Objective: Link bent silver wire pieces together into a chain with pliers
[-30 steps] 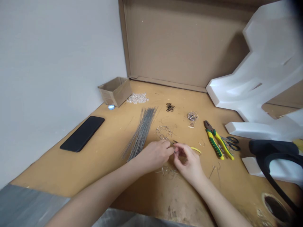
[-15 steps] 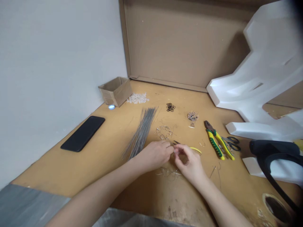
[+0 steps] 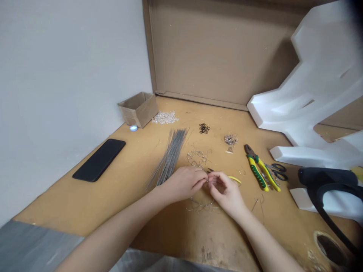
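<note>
My left hand (image 3: 187, 183) and my right hand (image 3: 227, 192) meet at the middle of the wooden table, fingertips pinched together around a tiny piece of wire (image 3: 208, 180) whose shape is too small to tell. Partly behind my right hand lies a thin-tipped tool with a yellow handle (image 3: 235, 179). Just beyond the hands sits a loose ring of bent wires (image 3: 196, 158), and more bent wires (image 3: 202, 206) lie on the near side. A bundle of straight grey wires (image 3: 172, 155) rests left of them, partly behind my left hand.
A black phone (image 3: 99, 160) and a small cardboard box (image 3: 138, 109) beside clear rings (image 3: 166, 117) are at left. Black rings (image 3: 204, 129) and a wire pile (image 3: 231, 139) lie farther back. Green-yellow pliers (image 3: 258, 168), scissors (image 3: 279, 172) and white foam (image 3: 306, 155) are at right.
My left hand has turned slightly, and its fingertips have shifted a little at the pinch. My right hand stays nearly in place, its fingers still bent.
</note>
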`<state>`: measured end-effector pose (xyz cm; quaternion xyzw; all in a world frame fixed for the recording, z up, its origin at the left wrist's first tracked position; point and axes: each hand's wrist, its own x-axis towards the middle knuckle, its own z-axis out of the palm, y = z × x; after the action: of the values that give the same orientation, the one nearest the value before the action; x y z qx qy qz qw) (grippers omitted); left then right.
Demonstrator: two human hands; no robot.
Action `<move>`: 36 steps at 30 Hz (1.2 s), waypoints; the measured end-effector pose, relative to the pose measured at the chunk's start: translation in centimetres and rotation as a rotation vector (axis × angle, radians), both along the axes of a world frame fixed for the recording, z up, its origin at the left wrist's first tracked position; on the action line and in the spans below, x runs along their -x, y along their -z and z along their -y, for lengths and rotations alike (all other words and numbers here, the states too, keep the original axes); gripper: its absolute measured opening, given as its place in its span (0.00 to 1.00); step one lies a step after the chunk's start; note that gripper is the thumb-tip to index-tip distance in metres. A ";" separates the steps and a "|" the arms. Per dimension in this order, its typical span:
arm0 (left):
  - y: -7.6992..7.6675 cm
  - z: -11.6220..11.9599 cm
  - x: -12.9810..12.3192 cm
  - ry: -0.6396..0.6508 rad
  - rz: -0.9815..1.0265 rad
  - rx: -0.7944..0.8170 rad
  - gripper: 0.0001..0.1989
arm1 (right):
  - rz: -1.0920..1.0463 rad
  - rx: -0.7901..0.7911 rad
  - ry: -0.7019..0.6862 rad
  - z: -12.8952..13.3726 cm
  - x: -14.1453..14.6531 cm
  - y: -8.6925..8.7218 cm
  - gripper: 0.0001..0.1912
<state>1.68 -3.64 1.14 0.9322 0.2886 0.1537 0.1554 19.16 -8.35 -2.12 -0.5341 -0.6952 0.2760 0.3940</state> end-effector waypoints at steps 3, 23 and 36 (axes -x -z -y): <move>0.3 -0.2 0.0 -0.034 0.005 0.023 0.11 | -0.047 0.045 -0.006 -0.1 0.1 0.2 0.06; 0.0 0.0 -0.1 -0.068 -0.122 -0.107 0.10 | 0.992 0.087 0.062 0.6 -5.8 -1.3 0.24; 0.0 -0.3 0.2 -0.077 -0.151 -0.121 0.09 | 1.237 0.043 0.008 -1.3 -6.2 -1.9 0.20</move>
<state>1.52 -3.38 1.11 0.9369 0.3255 0.1060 0.0705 25.40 -7.09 -0.24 -0.6055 -0.7872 -0.0724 -0.0921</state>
